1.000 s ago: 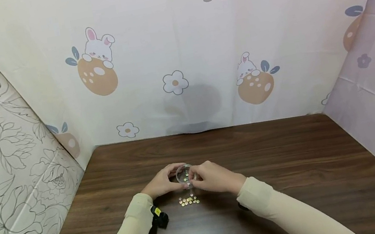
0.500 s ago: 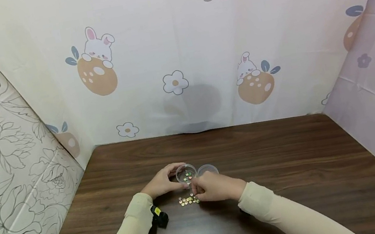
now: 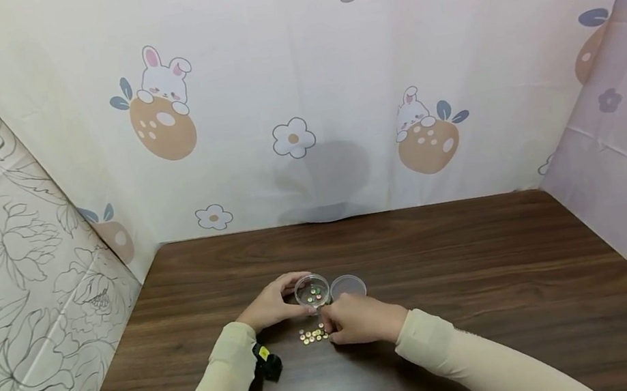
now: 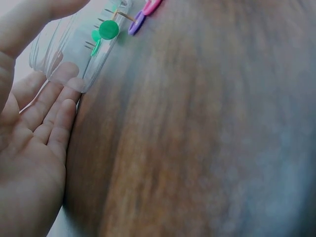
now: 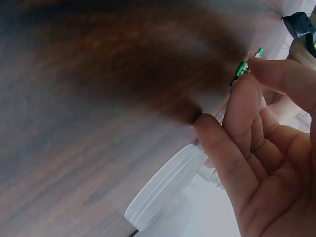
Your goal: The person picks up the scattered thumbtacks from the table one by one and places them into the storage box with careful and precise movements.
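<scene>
So the right hand (image 3: pixel 359 317) is down at the right-hand end of a little spread of thumbtacks (image 3: pixel 315 336), and the right wrist view looks like thumb and index finger are pinching a green tack (image 5: pixel 240 69) by its edge, though it's a bit soft there so don't quote me on the exact grip. The left hand (image 3: pixel 272 305) has thumb and fingers wrapped around a clear cup (image 4: pixel 70 49), thumb on the near side, fingers round the far side, and the cup stands upright with its mouth up. There are a few tacks inside, a green-headed one (image 4: pixel 109 29) being the easiest to spot, and a purple tack (image 4: pixel 137 23) plus a pink tack (image 4: pixel 152 6) lie out on the wooden surface (image 3: pixel 489 277). The relation I'd say everything hinges on: the cup is just beyond the loose tacks and a little to the left of the right fingertips, so it's a short diagonal, away from the person and leftward, from the pinch to the opening. The spread itself runs roughly side to side, and the right hand is clearly the nearer one. Watch out for the clear round lid (image 3: pixel 348 284) lying right of the cup, just beyond the right knuckles.
</scene>
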Action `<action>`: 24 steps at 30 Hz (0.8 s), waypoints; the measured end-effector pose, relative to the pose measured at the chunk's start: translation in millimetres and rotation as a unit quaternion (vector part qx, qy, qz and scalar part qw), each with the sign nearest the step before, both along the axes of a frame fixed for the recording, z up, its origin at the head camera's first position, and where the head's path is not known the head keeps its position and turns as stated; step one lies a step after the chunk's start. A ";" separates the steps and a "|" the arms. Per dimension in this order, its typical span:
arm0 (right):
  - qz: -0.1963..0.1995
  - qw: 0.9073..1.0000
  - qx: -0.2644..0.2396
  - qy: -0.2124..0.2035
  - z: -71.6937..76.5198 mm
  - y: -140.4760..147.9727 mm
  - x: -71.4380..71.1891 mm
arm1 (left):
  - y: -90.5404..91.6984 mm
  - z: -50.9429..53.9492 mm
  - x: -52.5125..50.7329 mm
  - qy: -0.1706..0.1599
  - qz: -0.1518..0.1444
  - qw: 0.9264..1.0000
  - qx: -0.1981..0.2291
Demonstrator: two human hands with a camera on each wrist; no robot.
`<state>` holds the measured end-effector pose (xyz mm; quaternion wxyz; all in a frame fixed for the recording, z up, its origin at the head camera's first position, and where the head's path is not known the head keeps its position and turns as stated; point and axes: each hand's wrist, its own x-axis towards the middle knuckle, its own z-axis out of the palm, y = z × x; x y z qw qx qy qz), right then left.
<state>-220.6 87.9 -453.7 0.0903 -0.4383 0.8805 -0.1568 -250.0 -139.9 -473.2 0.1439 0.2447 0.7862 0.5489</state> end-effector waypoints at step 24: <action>0.005 1.000 -0.002 0.030 2.2 -1.3 2.0 | -3.8 -30.3 -17.5 0.000 0.007 1.000 -0.015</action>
